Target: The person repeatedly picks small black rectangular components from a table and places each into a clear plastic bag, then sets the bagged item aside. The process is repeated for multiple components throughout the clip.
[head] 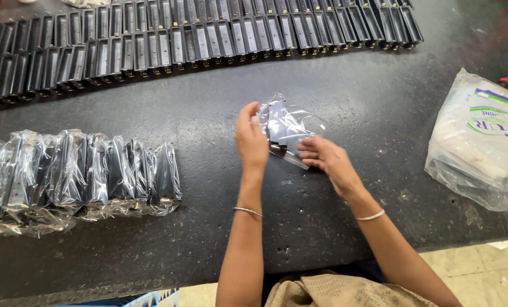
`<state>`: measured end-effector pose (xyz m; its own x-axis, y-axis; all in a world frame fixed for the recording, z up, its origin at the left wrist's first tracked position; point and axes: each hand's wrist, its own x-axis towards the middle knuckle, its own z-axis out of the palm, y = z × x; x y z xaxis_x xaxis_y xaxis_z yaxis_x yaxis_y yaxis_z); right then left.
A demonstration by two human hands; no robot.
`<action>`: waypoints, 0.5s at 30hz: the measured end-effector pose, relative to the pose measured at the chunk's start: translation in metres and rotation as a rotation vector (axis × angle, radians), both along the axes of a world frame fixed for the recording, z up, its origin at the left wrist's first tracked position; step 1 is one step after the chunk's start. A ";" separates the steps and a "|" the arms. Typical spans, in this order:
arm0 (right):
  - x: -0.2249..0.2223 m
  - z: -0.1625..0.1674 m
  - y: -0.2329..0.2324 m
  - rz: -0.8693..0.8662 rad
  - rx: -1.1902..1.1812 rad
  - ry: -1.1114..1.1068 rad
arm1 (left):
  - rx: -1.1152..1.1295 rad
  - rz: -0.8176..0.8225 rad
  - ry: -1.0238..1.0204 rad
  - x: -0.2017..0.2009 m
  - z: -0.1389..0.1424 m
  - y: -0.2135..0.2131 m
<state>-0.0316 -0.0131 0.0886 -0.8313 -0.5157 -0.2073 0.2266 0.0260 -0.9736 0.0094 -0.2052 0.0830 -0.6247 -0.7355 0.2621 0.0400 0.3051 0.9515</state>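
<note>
- Head view: your left hand [251,139] pinches the clear plastic pouch [291,128] by its left edge, above the dark table [208,108].
- Your right hand [325,159] grips the pouch's lower edge; the black part [277,135] sits inside.
- Keep the mouth held wide and seat the part squarely.
- Bagged parts [83,173] lie left, bare parts [208,37] behind.

hands [253,139]: 2 | held clear pouch [288,128]: 1 | large plastic bag [481,142]: 1

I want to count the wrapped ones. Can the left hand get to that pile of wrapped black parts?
Probably yes. The left hand holds a clear pouch, but only bare tabletop lies between it and the wrapped pile.
</note>
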 end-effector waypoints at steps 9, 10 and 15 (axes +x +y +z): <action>-0.009 -0.014 -0.056 0.011 0.248 0.317 | -0.527 -0.084 0.009 0.009 -0.019 -0.018; -0.012 -0.015 -0.055 0.022 0.245 0.338 | -0.552 -0.101 -0.013 0.009 -0.018 -0.016; -0.023 -0.020 -0.043 0.136 0.355 0.472 | -0.658 -0.164 -0.149 0.013 -0.007 -0.006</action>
<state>-0.0547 -0.0562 0.0690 -0.8068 -0.5908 -0.0105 -0.2562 0.3657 -0.8948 0.0229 -0.2113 0.0755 -0.7782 -0.3464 0.5238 0.0178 0.8216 0.5698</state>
